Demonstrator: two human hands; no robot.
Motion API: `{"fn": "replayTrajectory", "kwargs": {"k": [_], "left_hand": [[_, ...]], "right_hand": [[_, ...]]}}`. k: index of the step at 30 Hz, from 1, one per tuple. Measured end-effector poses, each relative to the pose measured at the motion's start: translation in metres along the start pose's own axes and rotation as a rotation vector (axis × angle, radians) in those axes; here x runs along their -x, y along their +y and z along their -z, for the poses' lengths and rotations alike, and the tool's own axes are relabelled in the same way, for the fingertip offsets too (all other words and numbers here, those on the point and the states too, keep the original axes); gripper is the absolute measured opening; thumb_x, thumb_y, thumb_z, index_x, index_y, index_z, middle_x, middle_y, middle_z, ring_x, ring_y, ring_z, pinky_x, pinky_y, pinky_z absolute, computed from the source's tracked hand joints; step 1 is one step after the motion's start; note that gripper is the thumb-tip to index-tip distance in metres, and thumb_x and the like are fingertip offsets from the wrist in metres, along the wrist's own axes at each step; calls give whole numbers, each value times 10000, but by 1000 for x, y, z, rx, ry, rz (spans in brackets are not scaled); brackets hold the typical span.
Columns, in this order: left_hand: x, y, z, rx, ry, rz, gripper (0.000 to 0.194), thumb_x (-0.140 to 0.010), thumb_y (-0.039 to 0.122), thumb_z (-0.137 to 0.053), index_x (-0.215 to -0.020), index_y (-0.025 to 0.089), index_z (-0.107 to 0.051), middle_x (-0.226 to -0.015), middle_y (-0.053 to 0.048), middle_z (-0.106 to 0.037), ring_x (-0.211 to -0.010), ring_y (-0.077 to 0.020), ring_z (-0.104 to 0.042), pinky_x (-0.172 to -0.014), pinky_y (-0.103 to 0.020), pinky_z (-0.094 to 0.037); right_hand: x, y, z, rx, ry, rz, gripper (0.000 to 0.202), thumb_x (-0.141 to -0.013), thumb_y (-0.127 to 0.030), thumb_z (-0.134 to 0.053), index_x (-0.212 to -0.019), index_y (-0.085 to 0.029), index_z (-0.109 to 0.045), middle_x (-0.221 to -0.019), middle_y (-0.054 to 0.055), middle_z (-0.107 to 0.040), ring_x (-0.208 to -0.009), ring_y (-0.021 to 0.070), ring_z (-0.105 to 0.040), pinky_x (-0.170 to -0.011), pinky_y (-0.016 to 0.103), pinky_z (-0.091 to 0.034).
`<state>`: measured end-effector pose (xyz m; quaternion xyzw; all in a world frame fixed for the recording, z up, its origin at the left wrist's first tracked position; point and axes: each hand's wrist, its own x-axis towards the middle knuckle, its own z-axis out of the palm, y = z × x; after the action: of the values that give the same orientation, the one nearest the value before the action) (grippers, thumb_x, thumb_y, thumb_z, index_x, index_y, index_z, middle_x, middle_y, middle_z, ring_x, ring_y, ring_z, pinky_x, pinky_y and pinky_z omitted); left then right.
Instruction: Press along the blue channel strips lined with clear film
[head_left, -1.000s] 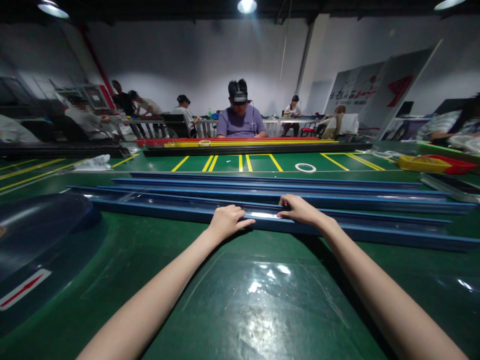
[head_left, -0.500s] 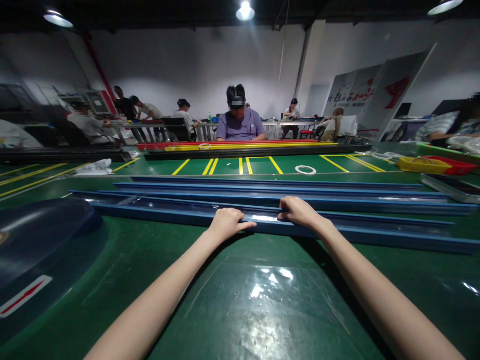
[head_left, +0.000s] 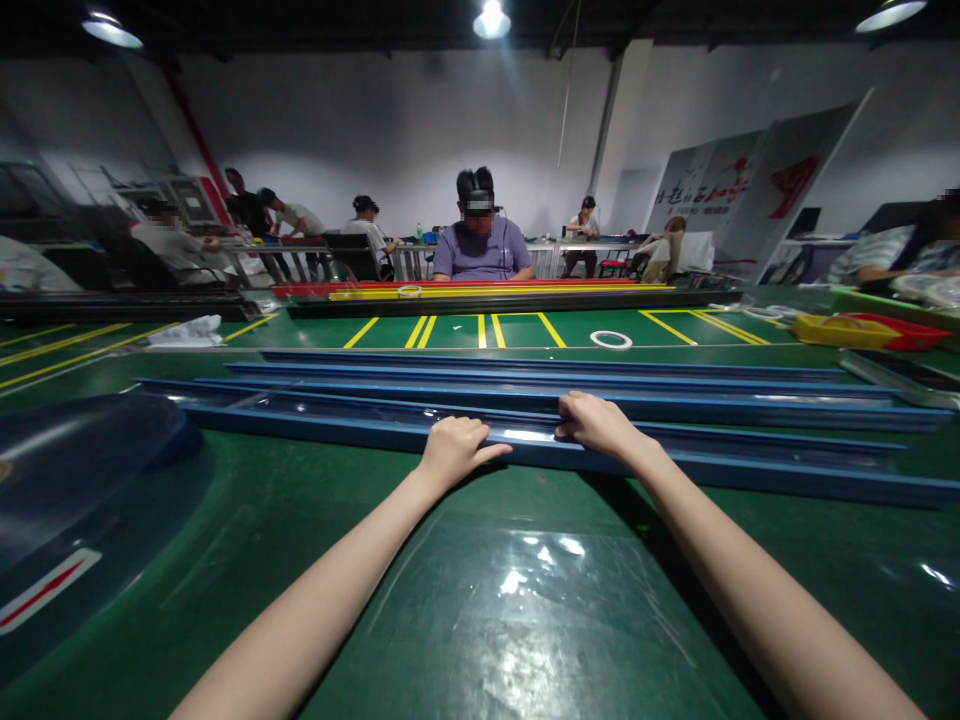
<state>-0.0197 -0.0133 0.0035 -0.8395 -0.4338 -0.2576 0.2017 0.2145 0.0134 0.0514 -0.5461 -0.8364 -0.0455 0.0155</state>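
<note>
A long blue channel strip (head_left: 360, 425) with a clear, shiny trough lies across the green table in front of me. My left hand (head_left: 452, 447) grips its near wall, fingers over the edge and thumb stretched to the right along the outside. To the right, my right hand (head_left: 598, 425) rests over the same channel with its fingers curled and their tips down at the trough. Whatever those fingertips pinch is hidden. Between the two hands a bright glare shows in the trough. More blue channels (head_left: 712, 385) lie side by side just behind.
A dark blue curved object (head_left: 82, 470) takes up the left side. Clear film (head_left: 510, 620) lies in front of me. Farther back are a white ring (head_left: 611, 340), red, yellow and black strips (head_left: 502, 291), and a yellow tray (head_left: 844, 330). A person (head_left: 482, 250) sits opposite.
Both hands keep nearly the same place on the blue channel. The view has shifted very slightly, and the person opposite has moved their head a little to the right.
</note>
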Motion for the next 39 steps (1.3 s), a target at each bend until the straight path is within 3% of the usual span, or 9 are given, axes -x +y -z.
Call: {"fn": "replayTrajectory", "kwargs": {"k": [9, 26, 32, 39], "left_hand": [[0, 2, 2, -28, 22, -60, 434, -838, 517, -366, -664, 171, -561, -709, -29, -606, -681, -141, -521, -582, -259, -325], [-1, 7, 2, -102, -62, 96, 477, -778, 595, -390, -704, 168, -589, -706, -40, -595, -635, -158, -551, -573, -264, -335], [0, 5, 1, -83, 15, 24, 446, -803, 566, -374, -727, 170, -566, -703, -28, -600, -670, -157, -546, -597, -273, -335], [1, 4, 3, -33, 105, -26, 373, -803, 510, -421, -734, 163, -538, -692, -20, -579, -652, -140, -518, -595, -257, -340]], "right_hand": [[0, 6, -3, -107, 21, 5, 174, -711, -350, -574, -805, -206, -545, -857, 55, -590, -753, 179, -537, -539, 233, -307], [0, 5, -1, -160, 26, 24, 196, -719, -379, -556, -775, -191, -552, -814, 61, -602, -717, 175, -541, -570, 238, -345], [4, 1, 9, -382, 41, 111, 375, -791, -505, -415, -844, -169, -573, -827, 77, -616, -755, 192, -553, -657, 280, -400], [6, -7, 2, -409, 43, 240, 695, -599, -568, -617, -1144, -154, -492, -1094, 120, -500, -1018, 239, -469, -868, 341, -377]]}}
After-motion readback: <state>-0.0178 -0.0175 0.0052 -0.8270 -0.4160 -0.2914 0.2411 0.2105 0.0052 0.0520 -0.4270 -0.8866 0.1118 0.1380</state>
